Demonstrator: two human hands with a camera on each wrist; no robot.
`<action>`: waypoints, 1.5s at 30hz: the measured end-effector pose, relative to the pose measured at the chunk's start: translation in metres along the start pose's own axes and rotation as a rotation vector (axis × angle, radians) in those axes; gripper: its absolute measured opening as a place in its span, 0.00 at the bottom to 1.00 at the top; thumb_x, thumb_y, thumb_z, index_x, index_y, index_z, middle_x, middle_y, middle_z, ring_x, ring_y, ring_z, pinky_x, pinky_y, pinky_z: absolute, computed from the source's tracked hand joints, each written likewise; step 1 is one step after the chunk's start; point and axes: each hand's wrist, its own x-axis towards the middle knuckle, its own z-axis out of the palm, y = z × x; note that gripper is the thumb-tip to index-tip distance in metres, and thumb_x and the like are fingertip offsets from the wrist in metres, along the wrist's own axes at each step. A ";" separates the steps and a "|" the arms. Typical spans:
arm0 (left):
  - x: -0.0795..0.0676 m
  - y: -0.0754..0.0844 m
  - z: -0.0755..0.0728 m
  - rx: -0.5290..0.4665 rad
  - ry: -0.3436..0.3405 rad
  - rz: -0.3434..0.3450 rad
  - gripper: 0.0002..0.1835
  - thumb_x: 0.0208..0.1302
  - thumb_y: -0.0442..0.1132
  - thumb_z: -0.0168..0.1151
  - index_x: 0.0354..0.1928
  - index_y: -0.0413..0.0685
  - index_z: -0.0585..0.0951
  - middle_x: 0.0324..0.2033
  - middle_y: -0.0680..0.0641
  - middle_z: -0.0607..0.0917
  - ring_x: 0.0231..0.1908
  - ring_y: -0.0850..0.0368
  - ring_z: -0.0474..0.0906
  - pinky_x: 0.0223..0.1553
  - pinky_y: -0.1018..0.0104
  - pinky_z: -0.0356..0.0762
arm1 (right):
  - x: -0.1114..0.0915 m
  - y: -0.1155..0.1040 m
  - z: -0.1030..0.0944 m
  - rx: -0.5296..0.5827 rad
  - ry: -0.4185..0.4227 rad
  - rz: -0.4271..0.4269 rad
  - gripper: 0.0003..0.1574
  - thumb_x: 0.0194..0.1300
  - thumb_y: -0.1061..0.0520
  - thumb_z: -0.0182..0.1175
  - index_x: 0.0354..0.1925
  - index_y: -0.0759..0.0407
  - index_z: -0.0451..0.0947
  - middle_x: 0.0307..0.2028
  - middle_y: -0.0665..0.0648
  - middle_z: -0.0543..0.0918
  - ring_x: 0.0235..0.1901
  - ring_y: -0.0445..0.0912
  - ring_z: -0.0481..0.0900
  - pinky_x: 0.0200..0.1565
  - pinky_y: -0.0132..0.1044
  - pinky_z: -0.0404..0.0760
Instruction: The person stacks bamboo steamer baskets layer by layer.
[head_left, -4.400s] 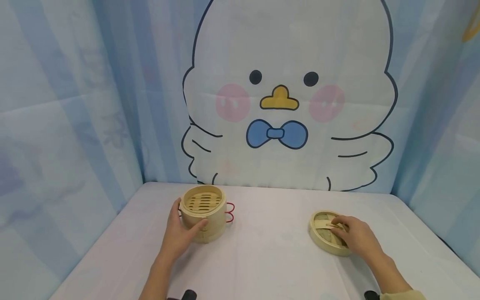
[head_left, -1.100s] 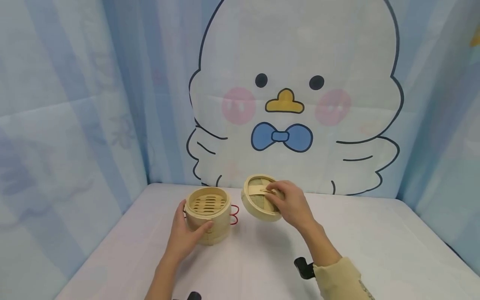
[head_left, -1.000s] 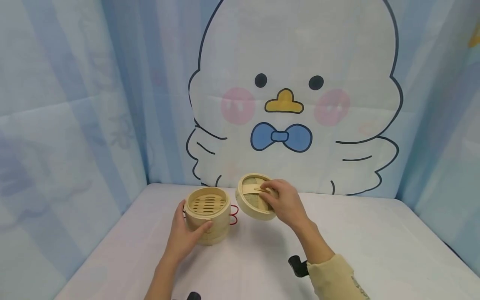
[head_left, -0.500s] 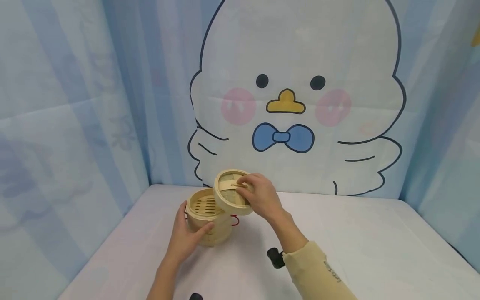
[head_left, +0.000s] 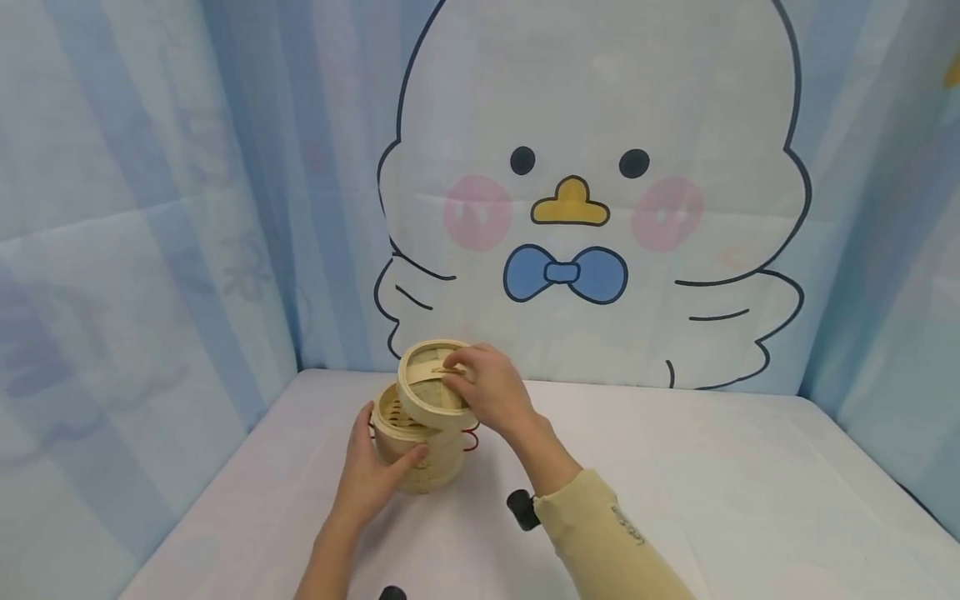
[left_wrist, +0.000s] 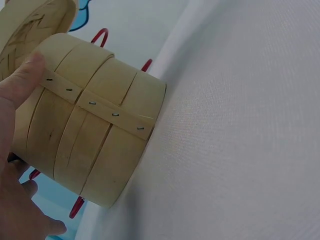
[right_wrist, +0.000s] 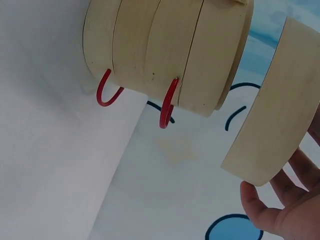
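A stacked bamboo steamer [head_left: 431, 468] stands on the table, its slatted inside partly showing under the lid. My left hand [head_left: 366, 475] grips it from the left, thumb across the front and fingers round the far side. With thumb and fingers, my right hand [head_left: 495, 390] pinches the small handle on top of the woven bamboo lid [head_left: 422, 392]. The lid hangs tilted over the steamer's right part, and the right wrist view shows a gap between the lid [right_wrist: 277, 110] and the steamer's rim. Red loops [right_wrist: 168, 104] stick out from the tiers.
White cloth covers the table [head_left: 675, 483]. Behind it hangs a curtain [head_left: 577, 333] with a cartoon bird, and pale blue drapes [head_left: 135, 292] close off the sides. A black wrist mount [head_left: 522, 509] sits by my right sleeve.
My right hand has lifted the lid from the table's right side and carried it left until it overlaps the steamer. My left hand has kept its grip on the steamer.
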 end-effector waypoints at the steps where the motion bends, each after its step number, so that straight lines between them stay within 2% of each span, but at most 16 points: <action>1: 0.000 0.000 -0.001 0.000 0.002 0.003 0.59 0.60 0.54 0.74 0.79 0.41 0.44 0.74 0.34 0.55 0.74 0.36 0.49 0.71 0.33 0.47 | 0.001 -0.002 0.002 -0.004 -0.006 -0.004 0.09 0.67 0.55 0.68 0.44 0.57 0.85 0.49 0.59 0.83 0.52 0.54 0.80 0.55 0.50 0.79; 17: 0.001 -0.005 0.000 -0.042 0.023 0.029 0.59 0.59 0.53 0.75 0.78 0.40 0.46 0.75 0.34 0.53 0.72 0.37 0.53 0.69 0.33 0.52 | 0.013 -0.020 0.023 -0.033 -0.076 0.004 0.10 0.69 0.53 0.66 0.46 0.55 0.86 0.51 0.58 0.83 0.53 0.53 0.80 0.56 0.48 0.79; 29: 0.002 -0.006 0.002 -0.037 0.032 0.023 0.60 0.58 0.53 0.75 0.78 0.39 0.45 0.76 0.33 0.50 0.74 0.35 0.50 0.70 0.32 0.51 | 0.015 -0.025 0.032 -0.098 -0.109 0.042 0.09 0.69 0.52 0.66 0.46 0.52 0.86 0.43 0.53 0.83 0.44 0.48 0.81 0.47 0.44 0.82; 33: 0.002 -0.006 0.002 -0.038 0.038 0.029 0.59 0.58 0.52 0.75 0.78 0.39 0.46 0.76 0.34 0.52 0.73 0.35 0.51 0.69 0.33 0.52 | 0.015 -0.025 0.035 -0.123 -0.119 0.061 0.10 0.69 0.52 0.67 0.46 0.51 0.87 0.42 0.52 0.83 0.44 0.48 0.81 0.46 0.44 0.82; 38: 0.001 -0.005 0.002 -0.038 0.031 0.030 0.59 0.59 0.52 0.75 0.78 0.39 0.46 0.75 0.33 0.53 0.72 0.35 0.53 0.69 0.33 0.55 | 0.016 -0.026 0.039 -0.166 -0.120 0.072 0.11 0.69 0.50 0.67 0.47 0.49 0.87 0.45 0.52 0.84 0.47 0.49 0.82 0.47 0.46 0.83; 45: 0.001 -0.002 0.001 -0.034 0.033 0.019 0.58 0.59 0.51 0.75 0.78 0.38 0.47 0.75 0.33 0.54 0.72 0.35 0.54 0.69 0.34 0.55 | 0.015 -0.028 0.041 -0.223 -0.112 0.073 0.12 0.69 0.47 0.66 0.49 0.48 0.87 0.43 0.52 0.84 0.45 0.50 0.83 0.45 0.50 0.83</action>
